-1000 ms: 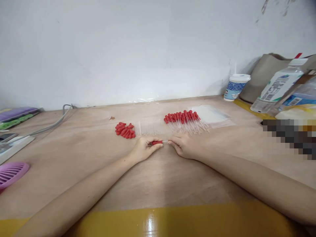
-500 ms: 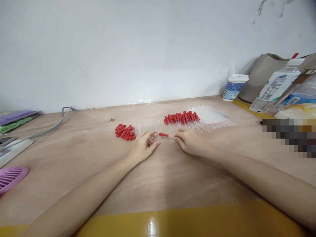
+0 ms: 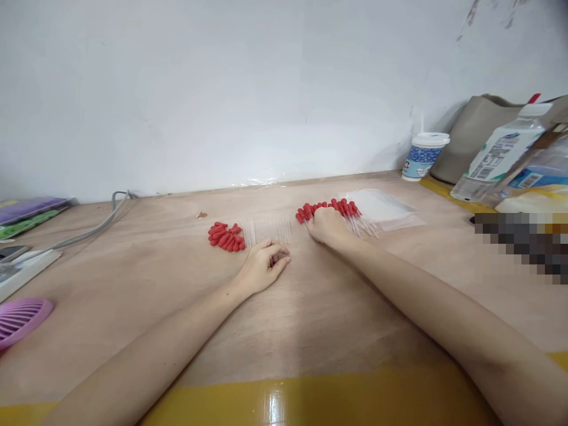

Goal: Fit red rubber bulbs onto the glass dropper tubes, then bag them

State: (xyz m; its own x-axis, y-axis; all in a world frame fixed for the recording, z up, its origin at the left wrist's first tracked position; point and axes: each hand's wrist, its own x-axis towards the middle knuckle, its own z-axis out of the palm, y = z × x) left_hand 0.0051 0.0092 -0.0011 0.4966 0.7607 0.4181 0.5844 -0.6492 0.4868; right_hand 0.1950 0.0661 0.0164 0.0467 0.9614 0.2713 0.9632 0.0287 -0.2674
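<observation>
My left hand point(image 3: 267, 264) rests on the tabletop, its fingers loosely curled and parted from the thumb, with nothing between them. Just behind it lies a row of clear thin tubes point(image 3: 266, 229). A cluster of loose red rubber bulbs point(image 3: 226, 237) sits at the left end of that row. My right hand point(image 3: 327, 226) reaches into the row of red-bulbed droppers point(image 3: 350, 210), covering part of it. The fingers of this hand are closed and point down. Whatever they grip is hidden behind the hand.
Clear plastic bags point(image 3: 384, 208) lie right of the droppers. A lidded paper cup point(image 3: 425, 157) and a plastic bottle point(image 3: 497, 155) stand at the back right by a grey bag point(image 3: 459, 139). A grey cable point(image 3: 102, 228) and pink grille point(image 3: 22, 322) are at left.
My right hand has moved away from my left, back to the dropper row. The red-bulbed dropper that was between both hands no longer shows there. My left hand has barely moved.
</observation>
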